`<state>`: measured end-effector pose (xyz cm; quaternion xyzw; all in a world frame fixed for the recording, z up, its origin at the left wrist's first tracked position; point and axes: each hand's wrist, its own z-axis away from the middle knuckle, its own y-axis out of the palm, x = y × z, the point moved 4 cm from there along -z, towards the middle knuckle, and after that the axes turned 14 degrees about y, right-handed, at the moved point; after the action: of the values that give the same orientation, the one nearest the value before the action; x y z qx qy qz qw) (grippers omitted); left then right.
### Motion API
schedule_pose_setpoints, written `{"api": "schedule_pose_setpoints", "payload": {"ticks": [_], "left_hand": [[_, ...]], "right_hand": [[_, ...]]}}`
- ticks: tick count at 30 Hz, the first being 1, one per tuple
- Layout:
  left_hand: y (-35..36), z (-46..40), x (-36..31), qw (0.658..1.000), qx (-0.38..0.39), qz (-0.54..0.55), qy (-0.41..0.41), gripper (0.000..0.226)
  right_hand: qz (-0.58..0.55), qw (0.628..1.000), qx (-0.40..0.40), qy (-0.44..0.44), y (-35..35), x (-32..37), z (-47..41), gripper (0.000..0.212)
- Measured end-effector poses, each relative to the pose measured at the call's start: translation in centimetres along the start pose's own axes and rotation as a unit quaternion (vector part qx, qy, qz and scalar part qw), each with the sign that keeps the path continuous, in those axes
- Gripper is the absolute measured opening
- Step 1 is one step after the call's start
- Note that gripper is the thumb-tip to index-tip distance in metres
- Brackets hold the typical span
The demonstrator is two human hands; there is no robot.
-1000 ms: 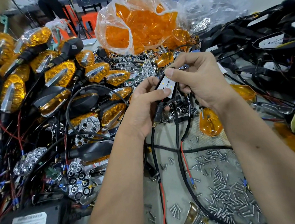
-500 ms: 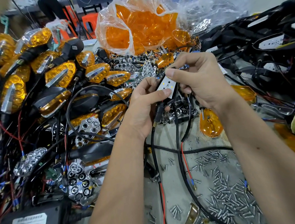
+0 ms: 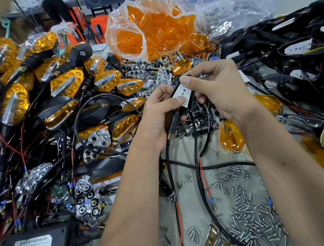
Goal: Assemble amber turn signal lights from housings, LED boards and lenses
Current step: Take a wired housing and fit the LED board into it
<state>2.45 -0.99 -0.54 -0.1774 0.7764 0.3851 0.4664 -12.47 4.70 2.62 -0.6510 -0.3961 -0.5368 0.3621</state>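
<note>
Done: a heap of finished lights (image 3: 66,86) lies at the left of the bench, amber lenses already seated on black housings.
Left to do: judging by the stock, a good deal. A bag of lenses (image 3: 149,32) sits at the back, loose reflectors (image 3: 98,138) lie among the wires, bare housings (image 3: 293,48) are piled at the right, and screws (image 3: 244,203) are scattered at the front.
Step in hand: the LED board (image 3: 182,95) looks about to go into a housing; no lens is on it yet.
Left hand (image 3: 157,119): thumb pressed on the board's lower end, fingers curled behind it.
Right hand (image 3: 217,88): thumb and fingers pinch the board's upper end.
Board to grip: held between both hands above the bench, LED face up toward the camera.
Wire (image 3: 196,140): hangs from the board down to the bench.
Housing under board: hidden by the fingers, cannot tell.
</note>
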Motion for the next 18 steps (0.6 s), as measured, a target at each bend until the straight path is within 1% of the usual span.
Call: {"api": "schedule_pose_setpoints", "payload": {"ticks": [3,6,8,11,14,15,18], "left_hand": [[0.1,-0.1,0.4,0.999,-0.034,-0.034,0.012,0.021],[0.7,0.0,0.7,0.993,-0.009,-0.108,0.034,0.020],[0.8,0.0,0.6,0.992,0.003,-0.119,0.038,0.017],[0.4,0.0,0.6,0.990,0.017,-0.137,0.027,0.013],[0.9,0.1,0.9,0.969,0.072,-0.230,0.044,0.012],[1.1,0.2,1.0,0.965,0.080,-0.244,0.048,0.012],[1.3,0.2,1.1,0.971,0.082,-0.219,0.040,0.013]], "right_hand": [[0.028,0.999,-0.015,0.017,-0.8,-0.4,-0.1,0.004],[0.059,0.998,-0.021,0.014,-1.2,-0.4,0.0,0.005],[0.061,0.998,-0.026,0.020,-1.5,-0.3,0.0,0.004],[0.059,0.998,0.008,0.038,-1.2,-0.1,0.1,0.003],[0.081,0.993,0.062,0.058,-0.3,-0.2,0.4,0.005],[0.088,0.992,0.071,0.064,-0.1,-0.3,0.5,0.006],[0.096,0.989,0.077,0.076,0.2,-0.3,0.6,0.011]]}}
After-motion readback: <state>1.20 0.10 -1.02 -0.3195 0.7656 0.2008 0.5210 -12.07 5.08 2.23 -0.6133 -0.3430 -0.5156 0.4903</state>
